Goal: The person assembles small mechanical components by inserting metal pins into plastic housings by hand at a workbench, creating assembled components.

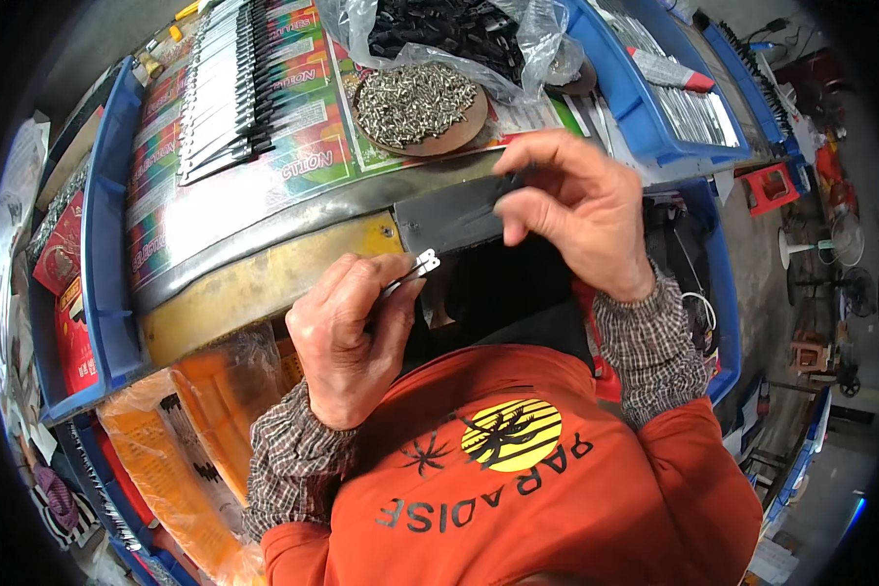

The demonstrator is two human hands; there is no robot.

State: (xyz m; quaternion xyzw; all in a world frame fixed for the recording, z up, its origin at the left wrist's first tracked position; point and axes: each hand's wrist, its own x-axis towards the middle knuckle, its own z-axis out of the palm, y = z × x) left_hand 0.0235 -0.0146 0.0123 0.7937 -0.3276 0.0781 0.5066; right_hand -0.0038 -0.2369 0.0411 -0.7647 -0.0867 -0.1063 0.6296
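My left hand [347, 327] is closed, with thumb and fingers pinching thin metal strips [427, 261]. Their pale rounded ends, pierced by small holes, stick out past the fingertips. To the right and a little higher, my right hand [596, 215] hovers over a dark flat plate [444, 217] at the bench edge. Its thumb and forefinger curl toward each other around a small dark thing, too unclear to name. Behind the hands stands a round dish of short metal pins [415, 107]. An open clear plastic bag of black parts [444, 34] lies beyond it.
Metal strips with black ends [227, 93] lie in a long row at the back left. A blue tray [107, 244] borders the left side. Another blue tray [645, 117] at the back right holds metal pieces and a red-and-grey tube [669, 70]. Orange plastic-wrapped material [166, 449] sits below the bench.
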